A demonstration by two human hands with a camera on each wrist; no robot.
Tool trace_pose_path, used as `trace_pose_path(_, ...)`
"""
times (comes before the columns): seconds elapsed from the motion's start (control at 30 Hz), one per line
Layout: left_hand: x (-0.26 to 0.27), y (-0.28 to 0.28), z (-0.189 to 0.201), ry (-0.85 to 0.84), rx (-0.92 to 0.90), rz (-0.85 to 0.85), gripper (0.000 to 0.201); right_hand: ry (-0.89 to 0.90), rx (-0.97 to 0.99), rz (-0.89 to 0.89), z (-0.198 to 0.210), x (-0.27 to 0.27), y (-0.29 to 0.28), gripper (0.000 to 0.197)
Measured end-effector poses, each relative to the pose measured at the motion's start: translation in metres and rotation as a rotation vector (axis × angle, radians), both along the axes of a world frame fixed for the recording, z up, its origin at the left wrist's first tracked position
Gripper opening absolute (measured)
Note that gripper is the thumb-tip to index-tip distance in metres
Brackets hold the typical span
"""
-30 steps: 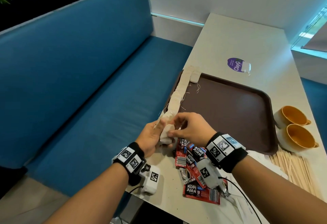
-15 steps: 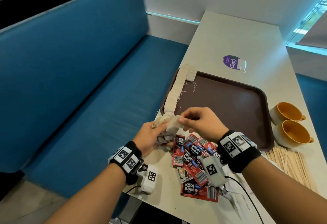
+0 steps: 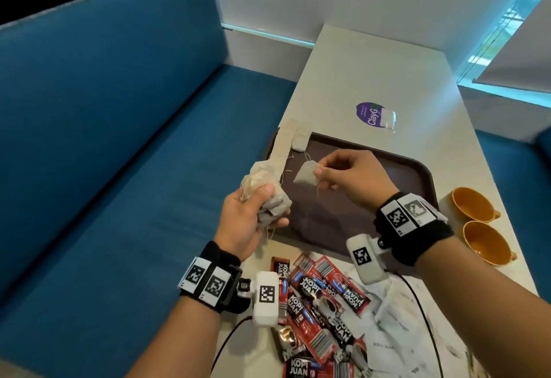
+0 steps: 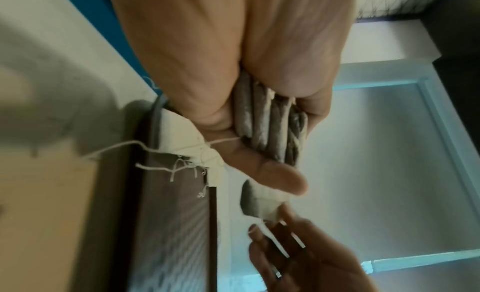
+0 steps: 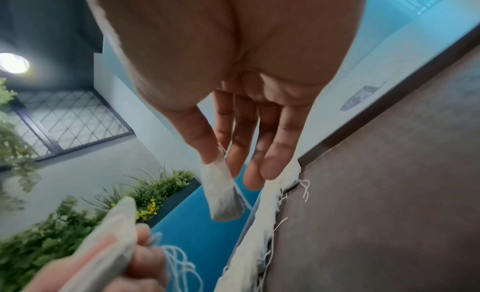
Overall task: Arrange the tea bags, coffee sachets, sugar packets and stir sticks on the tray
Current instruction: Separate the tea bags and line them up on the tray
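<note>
Left hand (image 3: pixel 247 219) is closed round a bunch of tea bags (image 3: pixel 269 198); soft, off-white paper pouches, squarish, greyish where filled; left wrist view shows roughly five edges stacked side by side in the palm (image 4: pixel 272 121), exact count unclear; thin white strings trail below the fist.

Right hand (image 3: pixel 354 175) pinches a single tea bag (image 3: pixel 305 175) between thumb and forefinger at its top corner, other fingers loosely extended; the bag hangs free over the tray (image 3: pixel 387 175), just right of the left hand's bunch, not touching it; one string dangles from it.

Tray is dark brown, matte, rectangular with rounded corners and a raised rim; it sits directly under and beyond both hands. A row of tea bags (image 3: pixel 283 148) runs overlapped along the tray's left rim, beyond the left hand; individual count not resolvable; one more bag lies beside the far end of the row; loose strings fray onto the tray surface.

Nearer than both hands, by the wrists: heap of coffee sachets (image 3: pixel 322 297), glossy red and black foil strips, printed "KOPI JUAN", barcodes showing; at least six, overlapped. White crinkled paper packets (image 3: pixel 396 318) lie right of that heap, under the right forearm.

Right of the right wrist: two cups (image 3: pixel 474 222), smooth, orange inside, side by side on the pale table (image 3: pixel 372 73). Beyond the tray: one round purple sticker (image 3: pixel 369 113).
</note>
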State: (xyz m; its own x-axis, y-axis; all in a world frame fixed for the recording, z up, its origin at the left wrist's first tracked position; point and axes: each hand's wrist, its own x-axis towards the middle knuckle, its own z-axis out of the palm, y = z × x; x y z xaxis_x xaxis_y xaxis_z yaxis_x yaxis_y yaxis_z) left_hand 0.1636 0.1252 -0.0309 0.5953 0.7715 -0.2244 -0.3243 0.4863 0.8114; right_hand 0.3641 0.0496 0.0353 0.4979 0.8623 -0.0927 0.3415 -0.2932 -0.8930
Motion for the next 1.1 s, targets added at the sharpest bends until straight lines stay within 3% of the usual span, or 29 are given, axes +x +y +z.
trace_pose_path(0.17, 0.019, 0.025, 0.007, -0.052, 0.054, 0.028, 0.026, -0.089, -0.051, -0.016, -0.012, 0.025, 0.030, 0.009)
trace_pose_path(0.37, 0.028, 0.040, -0.001, -0.099, 0.116, -0.024, 0.018, 0.059, -0.251, 0.164, -0.027, 0.032, 0.048, 0.004)
trace_pose_path(0.47, 0.028, 0.043, -0.007, -0.106, 0.122, -0.008, 0.017, 0.052, -0.303, 0.204, -0.036, 0.036, 0.058, 0.004)
trace_pose_path(0.53, 0.028, 0.049, -0.009, -0.122, 0.127, -0.009, 0.023, 0.042, -0.305, 0.201, -0.043, 0.041, 0.067, 0.005)
trace_pose_path(0.67, 0.032, 0.063, -0.006, -0.130, 0.125, 0.019, 0.053, 0.012, -0.301, 0.213, -0.049, 0.048, 0.083, 0.006)
trace_pose_path(0.87, 0.037, 0.066, -0.010, -0.158, 0.107, 0.001, 0.045, -0.110, -0.260, 0.122, -0.053, 0.064, 0.108, 0.013)
trace_pose_path(1.0, 0.039, 0.069, -0.011, -0.151, 0.122, 0.001, 0.067, -0.139, -0.231, 0.013, -0.061, 0.075, 0.121, 0.013)
trace_pose_path(1.1, 0.042, 0.073, -0.012, -0.160, 0.128, 0.002, 0.063, -0.140, -0.223, -0.018, -0.064, 0.080, 0.126, 0.014)
